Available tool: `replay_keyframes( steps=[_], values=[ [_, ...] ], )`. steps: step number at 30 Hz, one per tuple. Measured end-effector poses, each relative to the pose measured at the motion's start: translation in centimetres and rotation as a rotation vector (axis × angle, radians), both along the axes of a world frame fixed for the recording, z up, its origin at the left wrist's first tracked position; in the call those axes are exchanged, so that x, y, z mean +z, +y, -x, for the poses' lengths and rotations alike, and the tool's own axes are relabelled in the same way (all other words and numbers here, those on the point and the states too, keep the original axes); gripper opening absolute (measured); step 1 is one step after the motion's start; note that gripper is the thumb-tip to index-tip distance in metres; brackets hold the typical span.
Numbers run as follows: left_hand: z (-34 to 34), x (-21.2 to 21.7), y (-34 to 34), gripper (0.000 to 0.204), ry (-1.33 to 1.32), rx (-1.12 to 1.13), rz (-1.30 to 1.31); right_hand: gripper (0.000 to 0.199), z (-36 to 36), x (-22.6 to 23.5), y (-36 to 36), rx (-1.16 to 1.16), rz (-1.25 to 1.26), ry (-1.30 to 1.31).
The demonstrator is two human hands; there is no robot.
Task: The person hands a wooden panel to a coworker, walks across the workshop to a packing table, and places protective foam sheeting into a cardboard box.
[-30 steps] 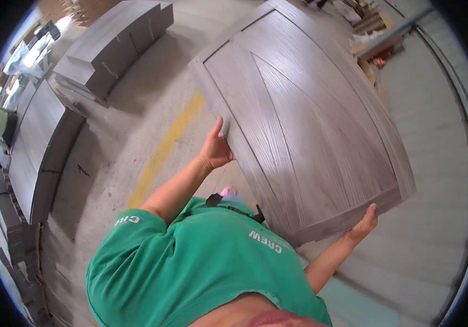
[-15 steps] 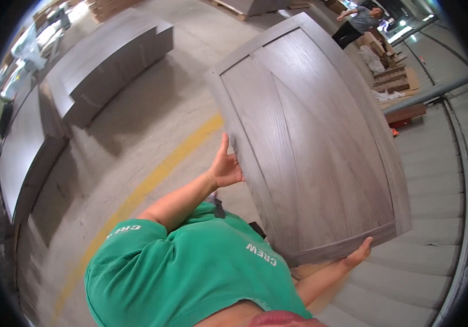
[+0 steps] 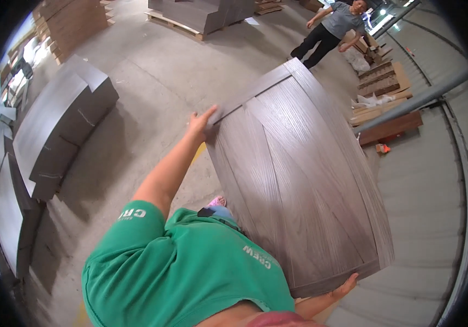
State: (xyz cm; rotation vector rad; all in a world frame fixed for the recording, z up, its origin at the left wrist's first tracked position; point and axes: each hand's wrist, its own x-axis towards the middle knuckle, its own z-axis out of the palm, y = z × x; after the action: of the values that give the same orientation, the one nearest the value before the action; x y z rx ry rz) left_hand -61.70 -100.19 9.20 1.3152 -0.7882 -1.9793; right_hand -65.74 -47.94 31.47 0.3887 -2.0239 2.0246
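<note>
Right grip (image 3: 344,286): holding the near edge of the panel (image 3: 299,191). Left grip (image 3: 200,122): at the panel's far-left corner; closure cannot be told. The panel lies ahead of the shirt (image 3: 190,267). Hazard: a weak corner hold could let the panel's far end drop or twist. Hazard: a wide swing could strike the pipe (image 3: 419,100) right of the panel, or the co-worker (image 3: 339,24) beyond it. Concrete floor (image 3: 152,92) extends left of the panel, with board stacks (image 3: 62,125) farther left.

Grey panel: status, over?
Left hand at far left corner, right hand at near edge. Grey panel between hands. Person beyond its far end.
</note>
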Motion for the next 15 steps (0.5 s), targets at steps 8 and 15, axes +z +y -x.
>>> replay_keyframes(
  steps=[8, 15],
  values=[
    [17.9, 4.4, -10.9, 0.107, -0.524, -0.535, 0.19, 0.055, 17.6, 3.4, -12.5, -0.213, -0.147, -0.152],
    [37.3, 2.2, -22.6, 0.107, -0.382, -0.797, 0.459, 0.051, 30.4, 1.8, -21.4, -0.164, -0.102, -0.169]
  ],
)
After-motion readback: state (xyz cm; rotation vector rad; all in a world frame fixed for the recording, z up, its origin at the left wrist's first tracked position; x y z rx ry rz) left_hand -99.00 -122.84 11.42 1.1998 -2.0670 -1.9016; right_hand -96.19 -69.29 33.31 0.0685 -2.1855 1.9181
